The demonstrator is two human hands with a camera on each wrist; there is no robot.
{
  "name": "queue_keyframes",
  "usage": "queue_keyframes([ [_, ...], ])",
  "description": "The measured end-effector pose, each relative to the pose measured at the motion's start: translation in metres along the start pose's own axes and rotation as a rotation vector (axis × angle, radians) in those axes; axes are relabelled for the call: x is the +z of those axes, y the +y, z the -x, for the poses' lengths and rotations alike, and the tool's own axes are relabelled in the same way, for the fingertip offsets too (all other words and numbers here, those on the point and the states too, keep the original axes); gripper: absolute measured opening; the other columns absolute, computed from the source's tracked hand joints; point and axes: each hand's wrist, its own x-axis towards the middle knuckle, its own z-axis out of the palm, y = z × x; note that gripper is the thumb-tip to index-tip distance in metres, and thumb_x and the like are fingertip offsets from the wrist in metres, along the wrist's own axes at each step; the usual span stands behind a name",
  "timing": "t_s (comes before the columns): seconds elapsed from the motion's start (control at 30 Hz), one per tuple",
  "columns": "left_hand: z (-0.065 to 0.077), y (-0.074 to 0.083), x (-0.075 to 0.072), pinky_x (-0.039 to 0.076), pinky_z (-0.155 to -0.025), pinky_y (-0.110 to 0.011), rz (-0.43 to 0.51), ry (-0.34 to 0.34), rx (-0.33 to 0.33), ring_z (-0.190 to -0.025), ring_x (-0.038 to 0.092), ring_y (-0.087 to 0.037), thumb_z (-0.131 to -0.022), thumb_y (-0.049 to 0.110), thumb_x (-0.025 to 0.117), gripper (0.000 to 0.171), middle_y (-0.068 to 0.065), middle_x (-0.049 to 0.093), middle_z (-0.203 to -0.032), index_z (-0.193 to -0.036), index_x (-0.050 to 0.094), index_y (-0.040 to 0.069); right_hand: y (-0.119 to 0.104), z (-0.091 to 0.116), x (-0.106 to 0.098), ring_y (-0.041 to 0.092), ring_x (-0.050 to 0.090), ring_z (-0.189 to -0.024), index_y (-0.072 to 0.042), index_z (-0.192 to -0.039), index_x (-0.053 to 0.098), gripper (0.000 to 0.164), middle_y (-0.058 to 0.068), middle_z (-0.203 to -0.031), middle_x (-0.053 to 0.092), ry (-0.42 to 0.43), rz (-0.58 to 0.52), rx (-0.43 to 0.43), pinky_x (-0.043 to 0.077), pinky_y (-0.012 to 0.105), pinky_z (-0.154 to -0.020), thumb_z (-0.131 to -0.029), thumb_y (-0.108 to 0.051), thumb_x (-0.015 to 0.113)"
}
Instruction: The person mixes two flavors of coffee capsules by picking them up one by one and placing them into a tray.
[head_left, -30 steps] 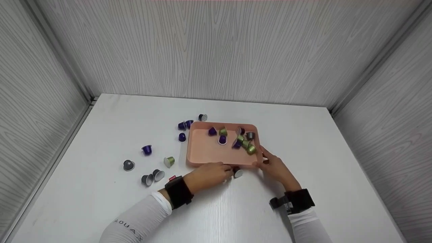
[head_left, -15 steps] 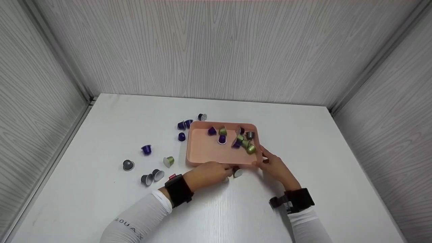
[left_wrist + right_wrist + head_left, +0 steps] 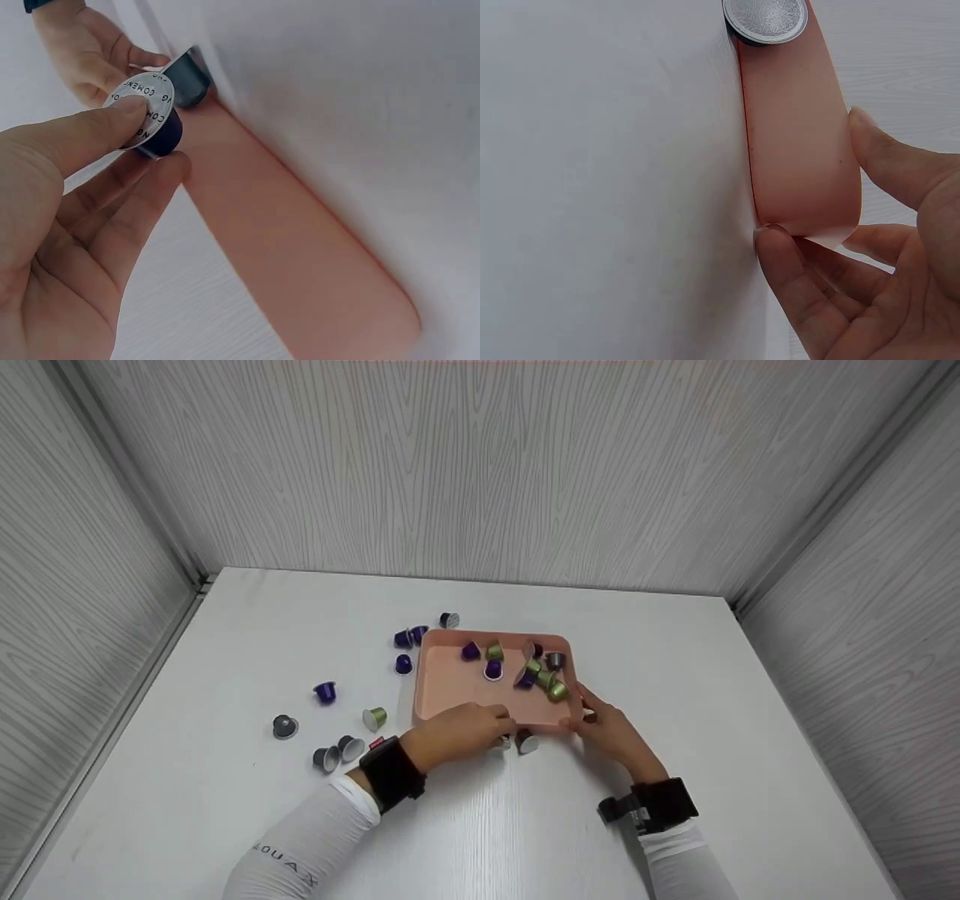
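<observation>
My left hand (image 3: 463,730) pinches a coffee capsule (image 3: 157,118) between thumb and fingers, just over the front edge of the pink tray (image 3: 457,694). In the left wrist view the capsule has a dark blue body and a silver lid with printed lettering. My right hand (image 3: 616,739) grips the tray's front right corner, its thumb on one side and fingers on the other. Several purple, green and grey capsules lie in the tray, mostly toward its right. Another dark capsule (image 3: 527,742), with a silver lid, lies against the tray's front wall between my hands.
Left of the tray, loose capsules are scattered over the white table (image 3: 187,780): a green one (image 3: 375,718), a purple one (image 3: 325,693) and several grey and blue ones. A dark capsule (image 3: 449,620) lies behind the tray. Wood-patterned panels (image 3: 480,472) enclose the back and sides.
My left hand has risen and moved slightly toward the tray with the capsule, now overlapping its front rim. The right hand and the tray have stayed put.
</observation>
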Motion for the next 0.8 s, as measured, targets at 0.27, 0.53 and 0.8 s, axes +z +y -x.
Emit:
queue_keyframes([
  [0.27, -0.004, -0.009, -0.015, 0.053, -0.08, -0.028, 0.113, 0.069, -0.014, -0.088, 0.064, -0.015, -0.097, 0.014, 0.061, 0.013, -0.003, 0.065, -0.101, -0.108, 0.067, 0.009, 0.0, -0.001, 0.0, 0.032, 0.059, -0.114, -0.015, -0.156, 0.025, 0.078, 0.023, -0.138, 0.052, -0.003, -0.014, -0.007, 0.052, 0.041, -0.085, -0.093, -0.035, 0.067],
  [0.53, -0.015, -0.026, -0.02, 0.052, -0.077, -0.027, 0.179, 0.132, -0.052, -0.084, 0.062, -0.014, -0.096, 0.012, 0.062, 0.011, -0.001, 0.067, -0.093, -0.105, 0.067, 0.009, 0.001, 0.001, 0.0, 0.031, 0.06, -0.113, -0.016, -0.156, 0.025, 0.079, 0.023, -0.136, 0.054, -0.001, -0.034, -0.017, 0.052, 0.04, -0.083, -0.093, -0.036, 0.068],
  [0.8, -0.019, -0.051, -0.016, 0.052, -0.082, -0.029, 0.243, 0.2, -0.133, -0.093, 0.063, -0.016, -0.097, 0.015, 0.063, 0.012, -0.002, 0.066, -0.101, -0.106, 0.066, 0.008, 0.002, 0.0, 0.0, 0.028, 0.061, -0.111, -0.014, -0.156, 0.026, 0.077, 0.019, -0.143, 0.048, -0.006, -0.013, -0.047, 0.052, 0.035, -0.078, -0.094, -0.035, 0.066],
])
